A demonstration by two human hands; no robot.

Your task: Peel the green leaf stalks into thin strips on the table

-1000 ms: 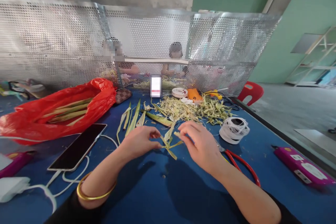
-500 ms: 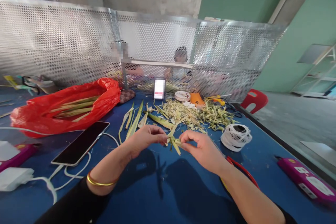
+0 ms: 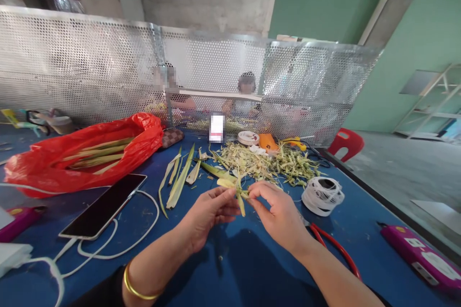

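Both hands meet above the blue table [image 3: 230, 268] and pinch a small bundle of folded green-yellow leaf strips [image 3: 237, 191]. My left hand [image 3: 207, 216], with a gold bangle on the wrist, grips the strips from the left with thumb and fingers closed. From the right, my right hand [image 3: 279, 213] pinches the same piece. Short leaf ends stick out above and below the fingers.
Loose leaf blades [image 3: 180, 175] and a heap of trimmings [image 3: 266, 160] lie beyond the hands. A red bag of leaves [image 3: 82, 153], a phone on a cable [image 3: 104, 206], a white cord coil [image 3: 322, 194], red-handled scissors [image 3: 333, 247] and a purple case [image 3: 419, 254] lie around. People sit behind the perforated screen [image 3: 108, 62].
The hands have closed in on each other and folded the leaf strips into a tighter bundle. The camera view shifted slightly.
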